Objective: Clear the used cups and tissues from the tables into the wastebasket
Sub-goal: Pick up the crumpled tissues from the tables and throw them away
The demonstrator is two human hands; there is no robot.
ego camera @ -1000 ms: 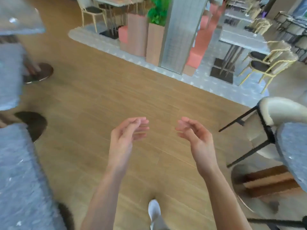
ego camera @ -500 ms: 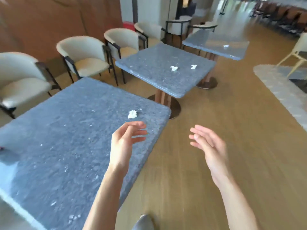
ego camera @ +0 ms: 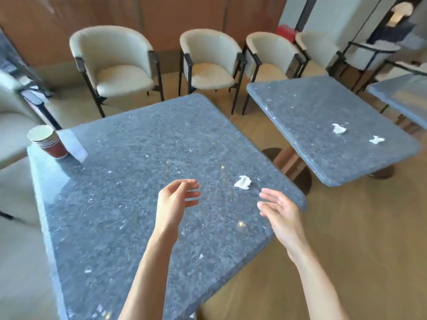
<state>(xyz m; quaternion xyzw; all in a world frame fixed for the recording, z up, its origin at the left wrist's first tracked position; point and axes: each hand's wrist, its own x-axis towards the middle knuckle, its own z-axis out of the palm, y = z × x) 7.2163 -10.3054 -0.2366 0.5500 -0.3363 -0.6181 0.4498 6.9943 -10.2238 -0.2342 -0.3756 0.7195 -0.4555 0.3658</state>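
So the nearest bit of trash is a small crumpled white tissue [ego camera: 242, 182], sitting on the big speckled blue-grey stone table [ego camera: 138, 181] near its right corner. Using that tissue as the reference point: the left hand [ego camera: 175, 202] hovers just to its lower left, above the tabletop, fingers loosely curved and spread, nothing in it. The right hand [ego camera: 280, 211] is just to its lower right, over the table's right edge, palm turned inward, fingers relaxed and mostly straight, also empty. Neither hand touches the tissue.

Way off to the tissue's upper left, on the far left corner of the same table, there's a stack of red paper cups with white insides [ego camera: 47, 143], standing a bit tilted in the wide-angle view. Right beside it is a bright pale patch on the tabletop; can't tell if that's glare or a sheet of something.

To the tissue's upper right, across a gap of wooden floor [ego camera: 346, 227], there's a second blue-grey stone table [ego camera: 312, 116] with two more crumpled white tissues on it, one [ego camera: 338, 128] a little further back and one [ego camera: 376, 139] nearer that table's right edge, close together but apart. A third table corner [ego camera: 402, 95] pokes in at the far right.

Behind the tables, a row of cream upholstered armchairs with black frames [ego camera: 208, 63] lines a brown wood-panelled wall [ego camera: 138, 15].
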